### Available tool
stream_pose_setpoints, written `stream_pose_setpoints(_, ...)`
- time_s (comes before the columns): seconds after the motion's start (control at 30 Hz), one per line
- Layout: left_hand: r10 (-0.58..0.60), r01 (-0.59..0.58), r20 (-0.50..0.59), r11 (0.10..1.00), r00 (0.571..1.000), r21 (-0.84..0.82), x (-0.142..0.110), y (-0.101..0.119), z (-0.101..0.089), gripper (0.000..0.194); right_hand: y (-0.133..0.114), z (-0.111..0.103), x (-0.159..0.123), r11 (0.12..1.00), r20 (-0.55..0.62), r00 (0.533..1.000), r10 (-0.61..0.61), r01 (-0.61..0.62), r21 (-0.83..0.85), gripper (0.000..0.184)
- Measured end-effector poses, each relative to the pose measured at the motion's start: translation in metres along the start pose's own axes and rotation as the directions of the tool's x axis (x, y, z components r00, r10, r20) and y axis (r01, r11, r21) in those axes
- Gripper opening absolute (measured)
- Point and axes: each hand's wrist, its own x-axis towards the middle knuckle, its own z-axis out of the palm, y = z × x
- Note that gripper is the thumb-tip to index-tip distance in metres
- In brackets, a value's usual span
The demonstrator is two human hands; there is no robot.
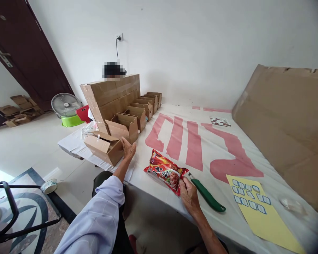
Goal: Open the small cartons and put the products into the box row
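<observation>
My right hand (190, 195) pinches the lower right corner of a red instant noodle packet (164, 171), which is held at the table's front edge. Pictured on the packet are a bowl of food and large characters. Beside that hand lies a green-handled utility knife (208, 194). My left hand (128, 149) has its fingers stretched out and is at the right end of a small brown cardboard box (103, 146). Whether it presses on the box I cannot tell. The box's top flaps are partly raised.
Several open cardboard boxes (123, 127) run back in a row beside a wall of stacked closed boxes (110, 95). A person's head (113, 70) shows behind the stack. A yellow sheet with stickers (267, 218) lies at right, near a big cardboard panel (286, 130).
</observation>
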Motion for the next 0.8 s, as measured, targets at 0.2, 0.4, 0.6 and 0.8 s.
stream_pose_setpoints(0.2,-0.041,0.043,-0.074,0.999,0.996,0.031,0.009,-0.005,-0.014,0.104,-0.001,-0.001,-0.002,1.0,0.003,1.0,0.003,-0.003,0.019,0.045)
stream_pose_setpoints(0.4,-0.045,0.048,-0.085,0.998,0.995,0.04,0.015,-0.016,-0.024,0.113,-0.004,-0.001,-0.002,1.0,0.0,1.0,0.013,-0.013,0.022,0.046)
stream_pose_setpoints(0.6,-0.04,0.041,-0.1,0.999,0.994,0.012,0.04,-0.017,-0.02,0.123,-0.002,-0.001,-0.004,0.999,-0.017,1.0,0.015,-0.014,0.041,0.047)
stream_pose_setpoints(0.8,-0.05,0.049,-0.073,0.999,0.996,-0.019,0.058,-0.025,-0.023,0.123,-0.002,-0.002,-0.005,0.999,-0.014,1.0,0.022,-0.021,0.049,0.046)
